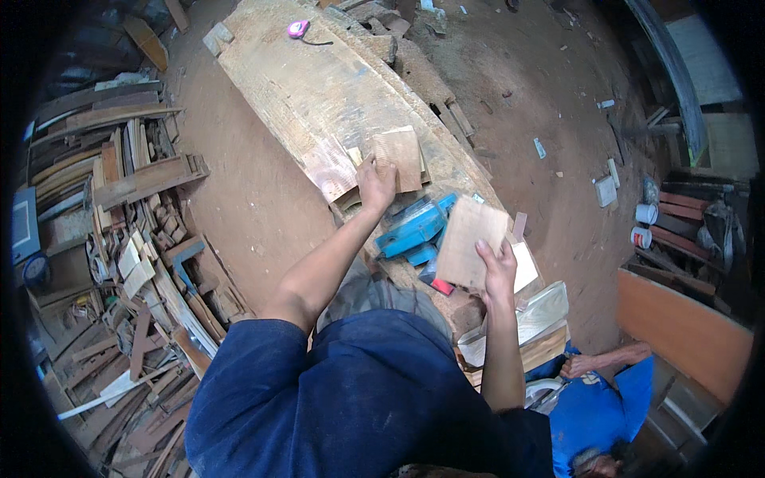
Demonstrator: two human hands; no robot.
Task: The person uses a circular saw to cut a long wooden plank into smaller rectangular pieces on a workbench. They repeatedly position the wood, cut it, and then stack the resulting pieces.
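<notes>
My right hand (498, 269) grips a flat rectangular wooden board (472, 239) by its near right edge, thumb on top. This board is held over the right side of the workbench (319, 88). My left hand (377, 185) is closed on the left edge of another short wooden board (398, 158), lying among small pieces on the bench. Beside that piece is a wider light board (331, 166). Between my hands a blue power tool (418, 227), like an electric hand planer, lies on the bench, partly covered by the right-hand board.
A pink tape measure (298, 29) lies at the bench's far end. Piled wood offcuts (143, 263) fill the left side. At the lower right, another person in blue (602, 410) is close to pale boards (542, 311). An orange-brown panel (685, 331) stands beyond them.
</notes>
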